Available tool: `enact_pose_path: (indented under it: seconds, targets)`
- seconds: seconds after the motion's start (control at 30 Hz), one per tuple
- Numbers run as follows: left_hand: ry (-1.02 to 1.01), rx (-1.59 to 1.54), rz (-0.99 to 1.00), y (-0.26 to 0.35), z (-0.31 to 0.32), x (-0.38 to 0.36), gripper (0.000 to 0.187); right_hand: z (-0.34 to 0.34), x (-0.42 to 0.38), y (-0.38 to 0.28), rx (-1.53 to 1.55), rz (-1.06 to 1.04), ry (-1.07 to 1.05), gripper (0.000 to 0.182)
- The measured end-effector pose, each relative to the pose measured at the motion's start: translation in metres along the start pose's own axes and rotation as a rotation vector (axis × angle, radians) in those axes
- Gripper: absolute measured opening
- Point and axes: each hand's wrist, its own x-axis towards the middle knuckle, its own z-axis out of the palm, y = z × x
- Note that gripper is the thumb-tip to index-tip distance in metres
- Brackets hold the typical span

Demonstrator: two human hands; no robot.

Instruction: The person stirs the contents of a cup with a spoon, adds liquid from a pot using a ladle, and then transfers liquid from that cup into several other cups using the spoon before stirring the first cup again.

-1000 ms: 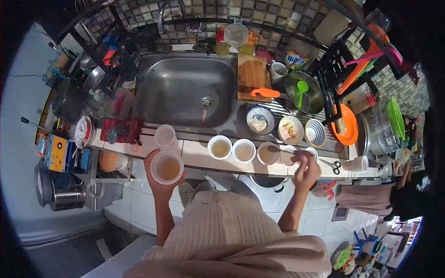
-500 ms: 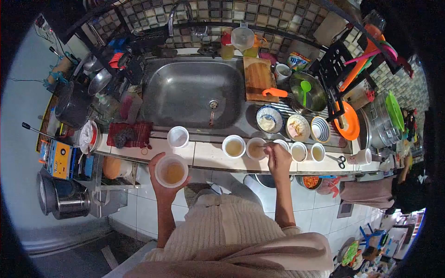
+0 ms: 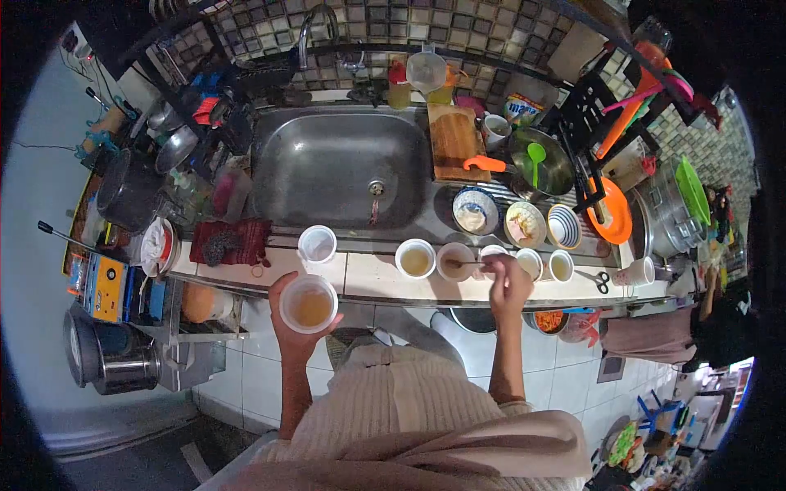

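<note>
My left hand is wrapped round a white plastic cup of brownish liquid, held in front of the counter edge. The fingers of my right hand are pinched on a spoon, whose end is over a cup of cloudy liquid. Left of that cup stands another filled cup. To its right, partly behind my right hand, are more cups, the last one holding yellowish liquid. A white cup stands alone near the sink's front edge.
Behind the counter is a steel sink. Bowls with food, a cutting board and a pot with a green spoon stand right of it. Scissors lie at the counter's right. A red cloth lies at the left.
My right hand has shifted slightly right, and the spoon now lies more level, showing more of its length. The cup in my left hand has moved a little to the right.
</note>
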Motion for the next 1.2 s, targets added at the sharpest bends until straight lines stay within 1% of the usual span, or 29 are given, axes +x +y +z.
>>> enact_pose_path:
  seconds: [0.07,0.1,0.13,0.17,0.2,0.23,0.33,0.37,0.4,0.47,0.5,0.53,0.57,0.6,0.63,0.67,0.77,0.87,0.9,0.97,1.0,1.07,1.13,1.2]
  targets:
    - [0.005,-0.023,-0.033,-0.001,0.001,0.000,0.088,-0.011,-0.004,-0.001,-0.109,-0.097,0.233,0.019]
    - [0.007,-0.042,-0.058,-0.002,0.002,-0.001,0.088,-0.015,0.000,-0.010,0.017,-0.032,0.302,0.020]
    - [0.009,-0.060,-0.082,-0.003,0.003,-0.001,0.088,-0.018,0.000,-0.012,0.016,-0.031,0.301,0.020]
    - [0.008,-0.060,-0.083,-0.005,0.004,-0.001,0.088,-0.020,0.001,-0.012,0.136,0.020,0.405,0.021]
    - [-0.003,-0.023,-0.059,-0.006,0.004,-0.001,0.088,-0.021,0.001,-0.012,0.257,0.071,0.508,0.023]
    - [-0.013,0.015,-0.034,-0.007,0.005,0.000,0.088,-0.021,0.003,-0.011,0.258,0.070,0.508,0.023]
    - [0.004,0.043,-0.005,-0.004,0.008,0.000,0.089,-0.019,0.008,-0.007,0.460,0.220,0.657,0.022]
    - [0.006,0.045,-0.008,-0.003,0.009,0.000,0.089,-0.017,0.011,-0.009,0.536,0.257,0.626,0.022]
    - [0.003,0.052,-0.005,-0.002,0.009,0.000,0.089,-0.012,0.011,-0.008,0.538,0.259,0.622,0.022]
    - [0.001,0.060,-0.003,-0.003,0.007,0.000,0.089,0.001,0.012,-0.004,0.669,0.335,0.498,0.022]
    - [0.004,0.051,-0.010,-0.005,0.006,-0.001,0.088,0.007,0.014,-0.006,0.661,0.329,0.454,0.023]
    - [0.008,0.042,-0.016,-0.007,0.005,-0.001,0.088,0.014,0.014,-0.006,0.663,0.330,0.452,0.023]
    - [0.011,0.044,-0.017,-0.006,0.004,-0.001,0.088,0.021,0.013,-0.006,0.663,0.348,0.388,0.023]
    - [0.025,-0.031,-0.061,-0.004,0.005,-0.001,0.087,0.029,0.011,-0.003,0.663,0.367,0.324,0.023]
    - [0.039,-0.106,-0.104,-0.003,0.005,-0.001,0.087,0.036,0.009,0.000,0.575,0.307,0.305,0.026]
    - [0.041,-0.105,-0.105,-0.004,0.004,0.000,0.087,0.039,0.007,0.000,0.575,0.308,0.302,0.026]
    - [0.062,-0.032,-0.073,-0.007,0.004,0.001,0.086,0.045,0.005,-0.005,0.429,0.223,0.203,0.021]
    - [0.066,-0.001,-0.070,-0.007,0.005,0.003,0.087,0.050,0.005,-0.001,0.437,0.273,0.149,0.022]
    - [0.069,0.004,-0.060,-0.007,0.006,0.003,0.087,0.051,0.004,0.002,0.437,0.274,0.148,0.022]
    - [0.073,0.011,-0.050,-0.006,0.006,0.005,0.087,0.052,0.004,0.009,0.564,0.367,0.212,0.024]
    - [0.067,0.024,-0.047,-0.006,0.006,0.006,0.088,0.050,0.005,0.011,0.565,0.368,0.211,0.024]
    - [0.059,0.036,-0.045,-0.007,0.007,0.006,0.088,0.045,0.008,0.014,0.717,0.489,0.306,0.026]
    - [0.065,-0.013,-0.067,-0.010,0.008,0.007,0.088,0.043,0.011,0.016,0.755,0.505,0.327,0.028]
    - [0.066,-0.014,-0.059,-0.007,0.011,0.008,0.088,0.042,0.011,0.025,0.834,0.575,0.407,0.027]
